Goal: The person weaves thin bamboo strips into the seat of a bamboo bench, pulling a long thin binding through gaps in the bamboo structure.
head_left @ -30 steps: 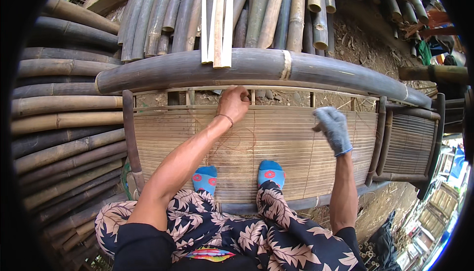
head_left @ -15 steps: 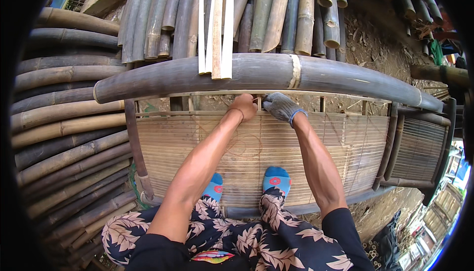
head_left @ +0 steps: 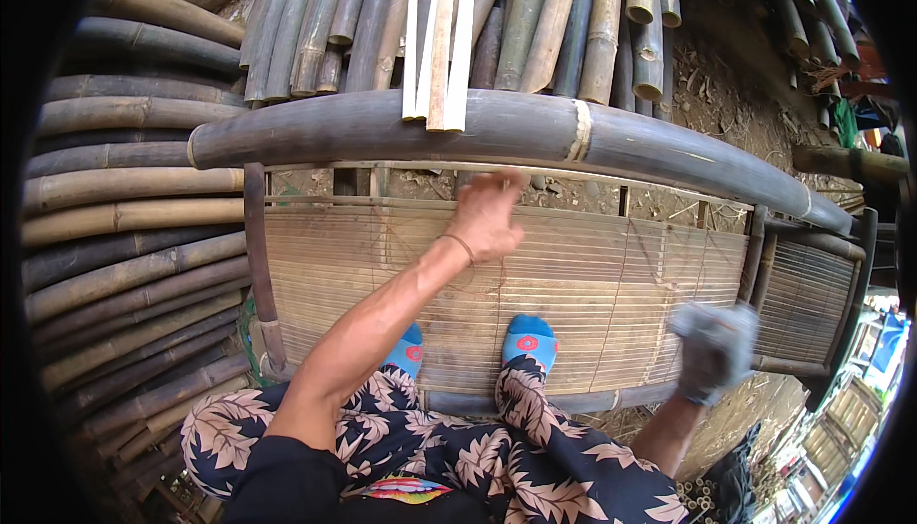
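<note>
My bare left hand [head_left: 485, 220], a thin cord round its wrist, is over the far edge of a slatted bamboo panel [head_left: 573, 295], near the gap below a thick bamboo pole. Its fingers reach forward with the thumb apart, and no held thing shows. Off at the panel's right side, my right hand [head_left: 714, 350], in a grey knitted glove, is smeared by motion; I cannot tell how its fingers stand or whether they hold anything. Thin cords run across the slats, and my feet in blue socks [head_left: 530, 341] rest on the near part.
The thick dark bamboo pole [head_left: 382, 128] spans the panel's far side, with pale split strips [head_left: 439, 56] lying over it. Bamboo poles [head_left: 143, 158] are stacked at the left and more cut lengths [head_left: 602, 27] lie beyond. A smaller slatted section [head_left: 812, 290] adjoins at the right.
My right hand has left the far edge and swung right and toward me. My left hand's fingers have loosened and stretched out, staying near the far edge. The view has shifted slightly.
</note>
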Motion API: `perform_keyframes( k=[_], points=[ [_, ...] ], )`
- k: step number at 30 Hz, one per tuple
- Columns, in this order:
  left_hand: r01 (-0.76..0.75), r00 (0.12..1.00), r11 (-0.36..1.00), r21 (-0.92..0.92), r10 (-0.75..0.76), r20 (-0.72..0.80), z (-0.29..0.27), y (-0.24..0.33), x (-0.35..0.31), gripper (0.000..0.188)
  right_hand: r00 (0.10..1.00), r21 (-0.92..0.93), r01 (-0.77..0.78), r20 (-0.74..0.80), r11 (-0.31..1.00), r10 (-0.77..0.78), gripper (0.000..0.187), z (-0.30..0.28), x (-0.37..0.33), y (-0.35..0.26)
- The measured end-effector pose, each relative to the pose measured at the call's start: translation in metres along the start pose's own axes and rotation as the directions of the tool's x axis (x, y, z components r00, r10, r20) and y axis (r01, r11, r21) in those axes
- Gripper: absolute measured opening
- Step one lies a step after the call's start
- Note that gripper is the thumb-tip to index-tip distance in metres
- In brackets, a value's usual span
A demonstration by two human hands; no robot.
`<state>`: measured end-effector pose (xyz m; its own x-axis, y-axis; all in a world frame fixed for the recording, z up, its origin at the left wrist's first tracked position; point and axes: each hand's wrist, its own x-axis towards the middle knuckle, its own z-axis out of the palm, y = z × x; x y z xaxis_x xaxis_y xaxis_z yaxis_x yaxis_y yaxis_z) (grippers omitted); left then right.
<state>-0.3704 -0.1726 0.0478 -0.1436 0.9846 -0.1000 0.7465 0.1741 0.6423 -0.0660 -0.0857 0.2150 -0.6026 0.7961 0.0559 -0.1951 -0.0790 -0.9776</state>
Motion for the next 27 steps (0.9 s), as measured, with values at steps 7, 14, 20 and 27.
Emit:
perform_keyframes(
  k=[7,14,20,27],
  points=[
    [-0.624,0.761,0.731,-0.277,0.649,-0.001,0.038,0.131,-0.058,0.009,0.699,-0.258,-0.308,-0.714,0.916,0.034,0.019,-0.059,0.035,-0.007],
    [-0.741,0.655,0.605,-0.292,0.747,-0.115,0.005,0.152,-0.074,0.017,0.549,-0.385,-0.753,0.081,0.534,0.832,0.036,0.086,0.073,0.13],
    [0.043,0.995,0.992,-0.122,-0.054,-0.089,-0.015,0.008,-0.023,0.037,0.955,0.083,-0.154,-0.243,0.985,0.17,0.03,0.033,0.088,0.115],
    [0.404,0.754,0.905,0.137,-0.413,0.511,-0.001,-0.037,0.014,0.04,0.806,-0.678,-0.54,-0.248,0.498,0.537,0.053,0.026,0.102,0.112]
  ],
)
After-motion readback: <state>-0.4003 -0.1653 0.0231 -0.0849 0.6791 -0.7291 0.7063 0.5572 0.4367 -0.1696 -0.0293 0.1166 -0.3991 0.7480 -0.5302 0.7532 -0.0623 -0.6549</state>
